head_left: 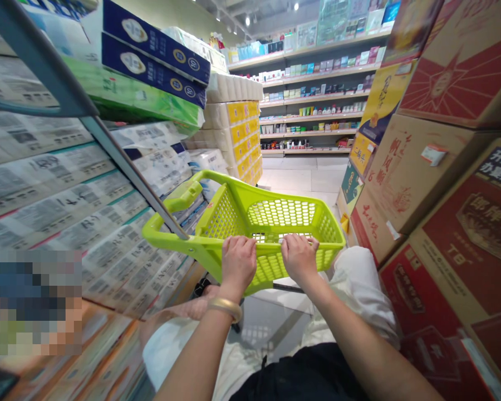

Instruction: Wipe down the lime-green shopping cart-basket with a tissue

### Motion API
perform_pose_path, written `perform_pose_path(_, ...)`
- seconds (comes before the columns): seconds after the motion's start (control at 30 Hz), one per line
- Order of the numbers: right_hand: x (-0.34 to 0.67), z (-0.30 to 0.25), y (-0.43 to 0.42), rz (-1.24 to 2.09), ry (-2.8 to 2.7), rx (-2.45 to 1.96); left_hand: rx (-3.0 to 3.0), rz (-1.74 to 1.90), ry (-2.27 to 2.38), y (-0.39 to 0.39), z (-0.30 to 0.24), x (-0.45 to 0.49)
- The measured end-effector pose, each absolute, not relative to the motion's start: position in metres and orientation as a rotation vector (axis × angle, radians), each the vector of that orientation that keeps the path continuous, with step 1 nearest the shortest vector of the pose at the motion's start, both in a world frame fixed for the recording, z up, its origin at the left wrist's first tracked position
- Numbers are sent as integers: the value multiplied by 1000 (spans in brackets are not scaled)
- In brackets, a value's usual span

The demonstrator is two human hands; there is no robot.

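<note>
Basket [271, 266], one unit, is located in the aisle directly before the person, above pale floor [292, 170] tiles, between white wrapped packs [79, 184] on the left and cartons [404, 172] on the right. Left hand [239, 259] and right hand [299, 253], two in total, are set side by side and apart from each other on its near rim [269, 245]; the fingers of both are curled over and clamped on that edge. One smooth gold-coloured bangle [226, 306] encircles the left wrist. The basket is bright lime green, apparently plastic, oblong with rounded corners; rows of small openings pierce its walls, and one moulded looped handle [183, 197] projects from its left end. One slim grey metallic pole [133, 171] meets the basket beside that loop. Two dark-blue packs [158, 42] lie on one glossy green pack [129, 94]. Beyond, pale bundles [244, 131] with yellow labels form a squared column. Cartons are printed cardboard, red and tan, flat-sided; full count cannot be determined. Rear shelves [317, 72], at least five tiers, carry small boxes and bottles.
</note>
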State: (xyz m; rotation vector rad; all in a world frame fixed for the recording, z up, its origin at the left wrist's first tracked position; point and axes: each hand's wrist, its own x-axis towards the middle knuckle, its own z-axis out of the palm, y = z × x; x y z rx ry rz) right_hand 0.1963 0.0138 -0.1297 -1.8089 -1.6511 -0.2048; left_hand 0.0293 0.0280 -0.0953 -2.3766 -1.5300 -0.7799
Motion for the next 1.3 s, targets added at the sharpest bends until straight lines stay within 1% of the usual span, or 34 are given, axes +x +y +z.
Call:
perform_pose_path(0.3,154,-117,18,-109,-1703,-1721,-2373,-761,-1515,26,-95,26)
perform_pose_path(0.47,177,-123,13,-137,-1728,-1734,-2387,-759,-1488,29,-94,22)
perform_pose_path(0.67,201,-130,8,-177,-1608,-1853,-2377,-787,-1493,31,-95,21)
perform_pose_path(0.97,152,-117,20,-111,-1742,-1743,-2386,-727,-1503,30,-94,20)
perform_pose_path(1.2,197,-128,11,-156,-1672,-1830,-2405,-763,-1495,32,-93,17)
perform_pose_path(1.3,199,-128,10,-150,-1605,-1878,-2396,-786,-1510,32,-93,20)
